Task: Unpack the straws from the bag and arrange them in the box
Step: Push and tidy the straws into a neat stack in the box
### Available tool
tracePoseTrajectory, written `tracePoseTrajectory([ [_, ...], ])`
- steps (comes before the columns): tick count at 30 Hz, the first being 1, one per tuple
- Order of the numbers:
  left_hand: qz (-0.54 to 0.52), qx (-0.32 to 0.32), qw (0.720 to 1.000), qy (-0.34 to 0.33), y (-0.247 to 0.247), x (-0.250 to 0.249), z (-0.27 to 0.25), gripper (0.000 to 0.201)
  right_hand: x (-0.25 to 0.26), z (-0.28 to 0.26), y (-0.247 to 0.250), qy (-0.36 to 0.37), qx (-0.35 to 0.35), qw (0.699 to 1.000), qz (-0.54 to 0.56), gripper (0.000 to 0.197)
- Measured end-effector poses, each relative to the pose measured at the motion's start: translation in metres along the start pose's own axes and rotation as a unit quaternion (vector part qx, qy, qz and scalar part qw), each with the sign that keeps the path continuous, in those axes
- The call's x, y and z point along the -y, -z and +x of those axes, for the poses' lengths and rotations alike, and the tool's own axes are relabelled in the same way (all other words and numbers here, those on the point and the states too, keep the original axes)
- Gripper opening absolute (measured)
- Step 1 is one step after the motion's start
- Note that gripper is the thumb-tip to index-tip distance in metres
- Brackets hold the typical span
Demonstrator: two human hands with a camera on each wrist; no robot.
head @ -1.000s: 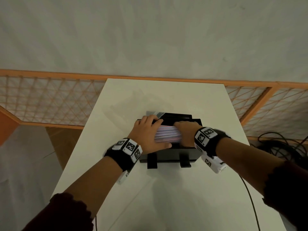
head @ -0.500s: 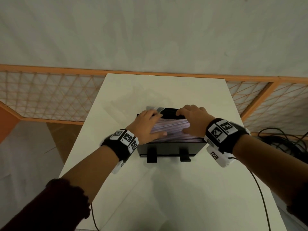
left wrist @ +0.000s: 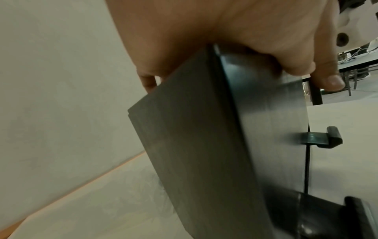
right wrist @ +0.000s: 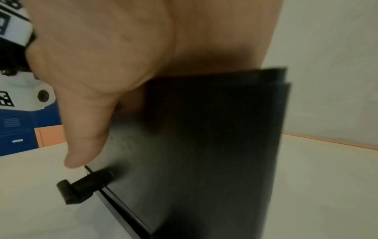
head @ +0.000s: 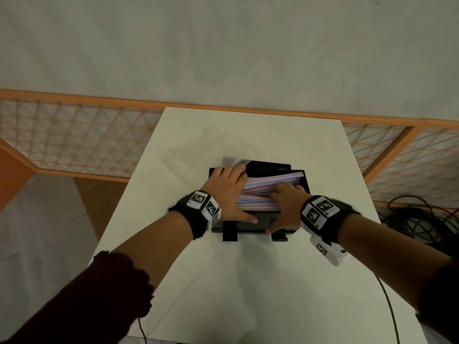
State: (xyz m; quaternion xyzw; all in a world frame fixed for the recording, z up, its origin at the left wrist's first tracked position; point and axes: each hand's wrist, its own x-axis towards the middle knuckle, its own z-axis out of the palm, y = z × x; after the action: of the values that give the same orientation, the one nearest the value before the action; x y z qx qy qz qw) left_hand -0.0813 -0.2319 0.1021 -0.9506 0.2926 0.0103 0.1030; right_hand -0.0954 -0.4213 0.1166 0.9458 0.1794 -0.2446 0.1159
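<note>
We are looking down at a white table (head: 248,281) where a black box (head: 296,176) sits with its lid open. A moment ago the straws were a tight bundle gripped between both our hands above the box; now they lie down inside it, fanned loosely apart. We judge that the unpacking is done and only the tidying is left.

The straws (head: 268,184), pale pink and lilac, lie with their long axis across the box, side wall to side wall. They are not parallel. The far ones tilt so their right ends point toward the back right corner, while the near ones run almost level.

Our left hand (head: 227,192) covers the left ends of the straws, fingers laid over them and thumb stretched along the box's front wall. Our right hand (head: 288,203) presses flat on the near straws, thumb hooked over the front rim. Neither hand pinches anything. In the wrist views we see only palms against the box's dark walls, not the fingers.

A clear, crumpled bag (head: 234,161) lies just behind the box's back left corner.
</note>
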Motion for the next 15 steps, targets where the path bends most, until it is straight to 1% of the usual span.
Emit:
tracePoseTrajectory([
  [1, -0.006, 0.0, 1.0, -0.004, -0.001, 0.001, 0.0, 0.116, 0.0, 0.001, 0.002, -0.004, 0.012, 1.0, 0.017, 0.098],
  [2, -0.023, -0.001, 1.0, -0.009, -0.004, 0.002, 0.001, 0.114, -0.001, 0.002, 0.003, -0.001, 0.028, 0.998, 0.063, 0.096],
  [3, -0.051, -0.003, 0.999, -0.013, -0.007, 0.003, 0.001, 0.112, 0.0, 0.0, 0.006, 0.017, 0.034, 0.991, 0.132, 0.089],
  [4, -0.087, -0.005, 0.996, -0.013, -0.011, 0.003, 0.0, 0.11, -0.001, -0.001, 0.007, 0.049, 0.034, 0.975, 0.214, 0.075],
  [5, -0.121, -0.005, 0.993, -0.008, -0.013, 0.003, 0.001, 0.11, -0.001, -0.002, 0.009, 0.08, 0.03, 0.95, 0.3, 0.057],
  [6, -0.147, -0.003, 0.989, -0.001, -0.015, 0.003, 0.001, 0.109, -0.004, 0.0, 0.01, 0.094, 0.029, 0.923, 0.372, 0.046],
  [7, -0.163, 0.008, 0.987, 0.007, -0.015, 0.003, 0.003, 0.106, -0.007, 0.001, 0.012, 0.082, 0.033, 0.906, 0.414, 0.039],
  [8, -0.168, 0.023, 0.985, 0.017, -0.015, 0.004, 0.006, 0.101, -0.007, 0.003, 0.013, 0.056, 0.045, 0.901, 0.429, 0.034],
  [9, -0.163, 0.043, 0.985, 0.024, -0.013, 0.004, 0.009, 0.097, -0.007, 0.004, 0.015, 0.034, 0.061, 0.906, 0.417, 0.03],
  [10, -0.149, 0.064, 0.986, 0.028, -0.01, 0.004, 0.013, 0.093, -0.007, 0.007, 0.016, 0.006, 0.073, 0.919, 0.388, 0.032],
  [12, -0.121, 0.1, 0.987, 0.028, -0.002, 0.006, 0.02, 0.084, -0.005, 0.012, 0.017, -0.014, 0.082, 0.945, 0.317, 0.031],
  [14, -0.117, 0.127, 0.985, 0.025, 0.005, 0.008, 0.026, 0.078, -0.005, 0.015, 0.02, -0.033, 0.089, 0.954, 0.286, 0.023],
  [15, -0.125, 0.135, 0.983, 0.02, 0.008, 0.009, 0.028, 0.071, -0.008, 0.017, 0.021, -0.041, 0.099, 0.958, 0.266, 0.026],
])
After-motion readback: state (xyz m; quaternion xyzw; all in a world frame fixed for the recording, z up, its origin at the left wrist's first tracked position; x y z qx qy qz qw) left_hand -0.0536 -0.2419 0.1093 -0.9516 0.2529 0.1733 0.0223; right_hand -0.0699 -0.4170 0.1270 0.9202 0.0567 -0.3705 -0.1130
